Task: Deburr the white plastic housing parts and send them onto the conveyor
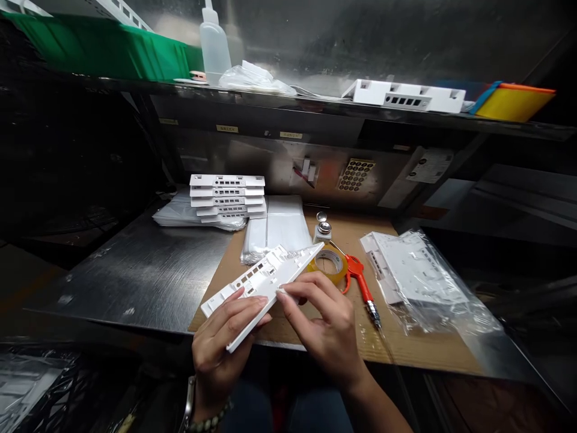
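Note:
My left hand (228,334) grips the lower end of a white plastic housing (273,273), which is tilted with its ribbed inside towards me. A row of square port holes runs along its far side. My right hand (327,322) is at the near edge of this housing, thumb and index finger pinched together. Something small and white shows at those fingertips, too small to name. Just beyond the right hand lies a roll of clear yellowish tape (340,273). Beside it is a red-orange electric screwdriver (360,279) with a cable running towards me.
Several stacked white housings (228,195) stand at the back left, near clear plastic bags (286,219). A small dispenser bottle (323,230) stands behind the tape. Bagged housings (415,273) lie right on the cardboard (433,349). Overhead, a shelf (315,102) carries a green bin (99,51).

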Action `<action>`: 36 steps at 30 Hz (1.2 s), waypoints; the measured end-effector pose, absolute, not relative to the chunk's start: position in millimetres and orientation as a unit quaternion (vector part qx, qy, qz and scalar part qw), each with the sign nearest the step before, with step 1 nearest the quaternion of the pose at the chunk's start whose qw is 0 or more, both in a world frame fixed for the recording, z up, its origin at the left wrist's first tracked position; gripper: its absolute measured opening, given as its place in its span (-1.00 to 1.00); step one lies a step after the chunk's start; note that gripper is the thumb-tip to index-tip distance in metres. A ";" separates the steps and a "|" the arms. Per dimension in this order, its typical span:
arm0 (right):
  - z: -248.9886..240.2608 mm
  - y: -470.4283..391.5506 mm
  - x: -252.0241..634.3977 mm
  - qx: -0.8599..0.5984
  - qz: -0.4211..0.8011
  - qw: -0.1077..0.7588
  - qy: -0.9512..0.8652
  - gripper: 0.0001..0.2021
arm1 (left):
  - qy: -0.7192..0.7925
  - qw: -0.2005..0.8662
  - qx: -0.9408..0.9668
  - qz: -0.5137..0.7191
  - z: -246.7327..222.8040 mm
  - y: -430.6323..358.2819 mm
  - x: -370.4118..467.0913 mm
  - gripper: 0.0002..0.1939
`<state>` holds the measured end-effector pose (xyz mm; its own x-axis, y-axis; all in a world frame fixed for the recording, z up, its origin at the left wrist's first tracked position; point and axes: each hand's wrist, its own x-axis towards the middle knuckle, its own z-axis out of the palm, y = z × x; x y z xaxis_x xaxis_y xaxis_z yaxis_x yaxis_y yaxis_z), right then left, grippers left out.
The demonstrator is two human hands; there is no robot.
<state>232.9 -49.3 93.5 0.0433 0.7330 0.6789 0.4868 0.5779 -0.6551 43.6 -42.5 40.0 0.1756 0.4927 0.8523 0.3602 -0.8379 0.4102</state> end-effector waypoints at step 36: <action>85.8 -55.4 240.9 -0.457 0.132 0.581 -0.660 -0.89 | 0.263 0.083 0.779 0.563 32.3 -40.4 43.2 -0.54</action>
